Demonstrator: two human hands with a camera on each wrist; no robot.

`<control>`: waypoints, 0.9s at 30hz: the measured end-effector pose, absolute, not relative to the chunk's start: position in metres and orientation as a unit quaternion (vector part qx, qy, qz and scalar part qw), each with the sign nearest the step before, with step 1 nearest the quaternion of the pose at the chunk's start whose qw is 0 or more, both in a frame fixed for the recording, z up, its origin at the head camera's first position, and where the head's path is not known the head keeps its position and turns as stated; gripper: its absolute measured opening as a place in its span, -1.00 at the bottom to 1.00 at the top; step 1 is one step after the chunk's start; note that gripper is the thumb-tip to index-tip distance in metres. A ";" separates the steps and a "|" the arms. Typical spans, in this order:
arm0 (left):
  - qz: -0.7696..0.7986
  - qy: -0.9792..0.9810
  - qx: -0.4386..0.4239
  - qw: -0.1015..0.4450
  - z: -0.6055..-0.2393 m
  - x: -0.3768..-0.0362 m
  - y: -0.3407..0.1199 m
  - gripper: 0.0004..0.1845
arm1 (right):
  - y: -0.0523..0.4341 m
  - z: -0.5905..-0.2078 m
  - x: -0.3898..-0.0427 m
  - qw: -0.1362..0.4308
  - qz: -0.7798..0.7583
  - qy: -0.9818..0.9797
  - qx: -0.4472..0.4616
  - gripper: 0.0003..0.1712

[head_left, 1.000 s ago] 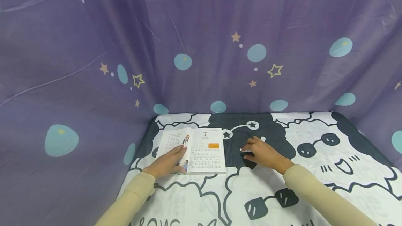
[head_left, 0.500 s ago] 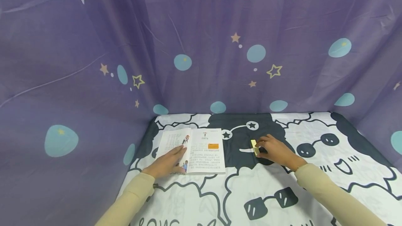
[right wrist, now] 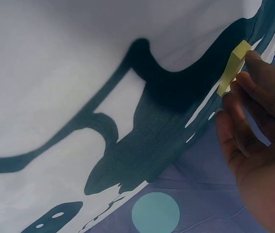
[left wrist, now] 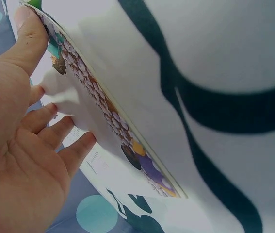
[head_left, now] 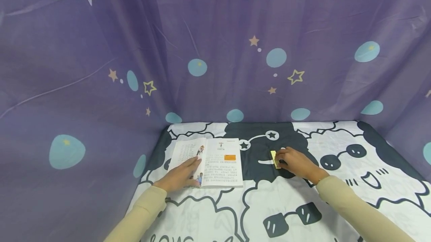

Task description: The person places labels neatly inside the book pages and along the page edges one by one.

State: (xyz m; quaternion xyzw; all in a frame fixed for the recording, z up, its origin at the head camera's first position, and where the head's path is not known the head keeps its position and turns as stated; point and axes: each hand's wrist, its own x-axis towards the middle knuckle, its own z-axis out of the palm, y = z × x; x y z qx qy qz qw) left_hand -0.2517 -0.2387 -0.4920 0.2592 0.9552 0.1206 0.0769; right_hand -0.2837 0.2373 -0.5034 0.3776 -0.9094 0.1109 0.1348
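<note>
An open book (head_left: 222, 174) lies on the patterned cloth, with printed text on both pages and small drawings on the left one. My left hand (head_left: 180, 174) rests on the lower part of its left page, fingers spread and thumb at the near edge; the left wrist view shows this hand (left wrist: 35, 116) from its palm side. Right of the book, my right hand (head_left: 294, 163) pinches a small yellow pad (head_left: 274, 159) between thumb and fingertips. In the right wrist view the yellow pad (right wrist: 232, 68) appears as a narrow upright slab beyond the fingertips.
A white cloth (head_left: 289, 197) with dark cartoon sheep prints covers the surface. An orange rectangle (head_left: 230, 157) shows on the book's right page. Purple curtains (head_left: 219, 47) with stars and blue ovals hang behind and at the sides.
My right hand has shifted right and turned since a second ago, and the yellow pad, out of sight then, now shows in its fingers. My left hand stays on the book.
</note>
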 end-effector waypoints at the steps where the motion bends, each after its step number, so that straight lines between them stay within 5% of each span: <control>1: 0.121 0.955 0.258 0.076 -0.492 -0.252 -0.239 0.03 | 0.237 -0.503 -0.284 0.134 0.112 -0.910 0.376 -0.74; 27: 0.127 0.951 0.271 0.077 -0.489 -0.252 -0.239 0.02 | 0.237 -0.491 -0.290 0.071 0.148 -0.917 0.363 -0.84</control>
